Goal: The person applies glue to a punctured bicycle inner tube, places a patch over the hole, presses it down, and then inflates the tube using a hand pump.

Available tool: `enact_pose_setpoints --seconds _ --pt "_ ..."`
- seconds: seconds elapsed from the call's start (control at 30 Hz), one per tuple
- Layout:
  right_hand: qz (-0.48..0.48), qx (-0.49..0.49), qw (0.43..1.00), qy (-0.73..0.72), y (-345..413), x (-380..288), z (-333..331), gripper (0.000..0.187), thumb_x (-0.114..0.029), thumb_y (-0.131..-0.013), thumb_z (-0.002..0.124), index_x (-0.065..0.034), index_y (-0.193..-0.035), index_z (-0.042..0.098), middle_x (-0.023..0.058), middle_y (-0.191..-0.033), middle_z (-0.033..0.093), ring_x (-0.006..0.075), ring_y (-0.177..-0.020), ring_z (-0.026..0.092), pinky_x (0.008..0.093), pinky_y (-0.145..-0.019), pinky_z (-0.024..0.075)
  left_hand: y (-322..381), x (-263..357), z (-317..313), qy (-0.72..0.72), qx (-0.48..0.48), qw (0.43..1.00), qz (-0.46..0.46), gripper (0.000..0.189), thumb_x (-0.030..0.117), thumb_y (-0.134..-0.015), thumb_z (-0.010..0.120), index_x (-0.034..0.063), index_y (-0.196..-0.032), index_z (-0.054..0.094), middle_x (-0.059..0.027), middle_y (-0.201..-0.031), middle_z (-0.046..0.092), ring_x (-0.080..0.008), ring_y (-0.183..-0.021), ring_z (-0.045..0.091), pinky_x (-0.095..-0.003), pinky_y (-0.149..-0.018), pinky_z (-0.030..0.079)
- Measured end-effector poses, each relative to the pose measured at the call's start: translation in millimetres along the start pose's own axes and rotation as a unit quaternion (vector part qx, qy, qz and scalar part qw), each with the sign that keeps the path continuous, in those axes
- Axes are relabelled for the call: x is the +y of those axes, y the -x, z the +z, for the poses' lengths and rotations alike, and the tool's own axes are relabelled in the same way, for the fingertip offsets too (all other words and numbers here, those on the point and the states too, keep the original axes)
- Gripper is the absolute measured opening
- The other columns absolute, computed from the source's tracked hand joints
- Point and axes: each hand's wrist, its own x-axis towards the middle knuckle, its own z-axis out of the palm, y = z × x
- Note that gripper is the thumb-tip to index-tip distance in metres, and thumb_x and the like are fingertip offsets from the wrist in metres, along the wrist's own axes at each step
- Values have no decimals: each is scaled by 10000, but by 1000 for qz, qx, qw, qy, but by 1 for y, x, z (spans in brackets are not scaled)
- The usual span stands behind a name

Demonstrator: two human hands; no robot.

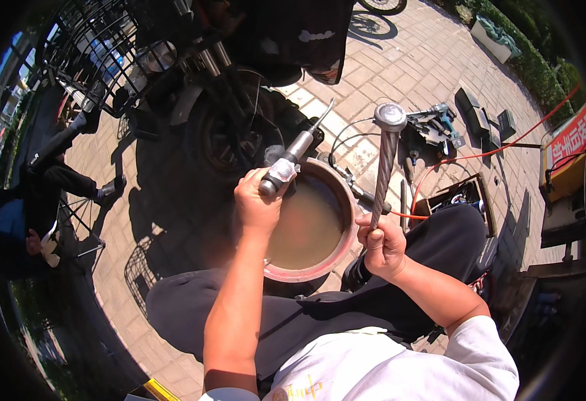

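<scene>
My left hand point(257, 205) grips a hand tool with a thick black and silver handle point(284, 168), patched with pale wrapping. Its slim metal tip is curved and points up and away from me. In my right hand point(384, 246) is the lower end of a hammer-like metal tool point(386, 170), held upright by thumb and fingers. That tool has a twisted shaft and a heavy round head. Below and between both hands stands a round reddish basin point(345, 250) of murky water. Both tools are apart from each other.
A parked two-wheeler with a front wheel point(223, 135) and a wire basket point(90, 50) stands ahead. Right lie a teal power tool point(448, 125), black cases point(473, 113), an orange hose point(478, 156) and an open tool box point(488, 200). Another person point(10, 225) sits at left.
</scene>
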Motion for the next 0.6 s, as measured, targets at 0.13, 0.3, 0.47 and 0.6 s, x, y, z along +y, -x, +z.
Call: enact_pose_setpoints --seconds 0.13,0.3,0.47,0.6 --pt "75 -144 971 175 -15 4 -1 167 -99 -970 585 -60 -1131 610 130 -697 584 251 -529 574 331 -507 450 10 -7 4 172 27 981 -86 161 36 -774 824 -19 -856 697 -62 -827 685 -126 -769 642 -284 -721 518" --pt "73 -52 989 114 -5 3 3 185 -119 -991 564 0 -1125 610 109 -671 580 222 -543 553 316 -532 450 5 -7 0 10 21 1000 18 185 29 -752 816 -24 -874 687 -67 -776 645 -149 -691 583 -284 -664 474" --pt "114 -71 988 74 -15 -18 -5 156 -99 -979 579 0 -1094 612 141 -634 554 242 -524 558 324 -527 447 8 -2 -8 -63 30 995 70 221 -16 -704 787 -15 -893 673 -116 -772 634 -251 -698 608 -311 -675 489" --pt "125 -144 969 157 -10 3 -4 175 -94 -984 575 -6 -1132 603 130 -688 573 210 -538 547 306 -532 437 5 -7 -4 -81 52 991 97 230 -21 -697 770 -6 -903 670 -126 -785 640 -290 -711 616 -344 -675 491"
